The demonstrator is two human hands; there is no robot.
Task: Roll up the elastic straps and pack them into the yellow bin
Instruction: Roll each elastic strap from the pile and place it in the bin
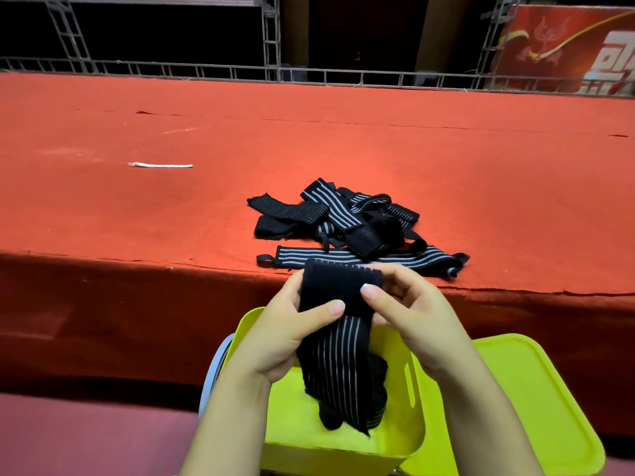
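Head view: a person holds one black elastic strap (338, 324) above an open yellow bin (395, 438), its long axis running from the fuzzy plain-black end at the top, farthest from the camera, down to a grey-striped tail that hangs into the bin. The left hand (285, 324) grips the strap's left edge, thumb laid across the front of the black band and fingers curled behind it. The right hand (409, 310) pinches the right edge, thumb tip pressed on the band's upper corner and fingers bent behind. Both forearms rise from the bottom of the frame and converge over the bin. More dark strap material lies inside the bin beneath the hanging tail. Beyond the hands, a loose pile of straps (347, 221) sits tangled on the red carpeted platform (137, 218), with one striped strap stretched left to right along the platform's near edge. A yellow lid (529, 400) lies just to the right of the bin. A white strip (160, 165) lies farther left on the carpet.
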